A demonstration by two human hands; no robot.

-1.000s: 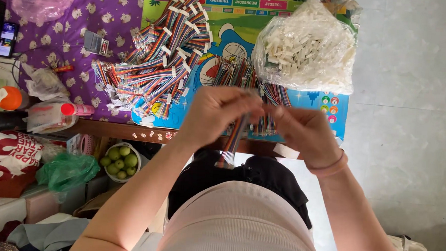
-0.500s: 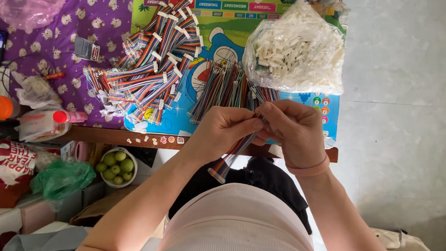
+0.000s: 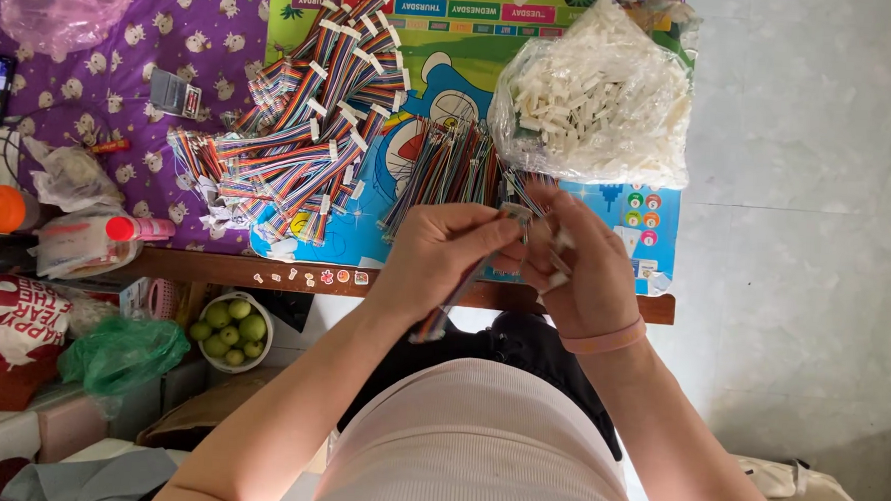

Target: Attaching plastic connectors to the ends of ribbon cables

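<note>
— Desk, low and wooden, is being seen from above; a purple patterned cloth is being spread over its left part and a bright cartoon mat over its right part.

— And what is being carried on it?

— A clear bag of white connectors is lying at the mat's far right corner; a heap of rainbow ribbon cables is sprawling across the seam between cloth and mat; loose coloured wires are lying just beyond the hands.

— Where is the thing being worked on?

— A wire bundle is being gripped over the near edge by the left hand, closed round it; its long axis is slanting down towards the body. Its upper end is being met by the right hand, curled round small white pieces, fingertips touching.
</note>
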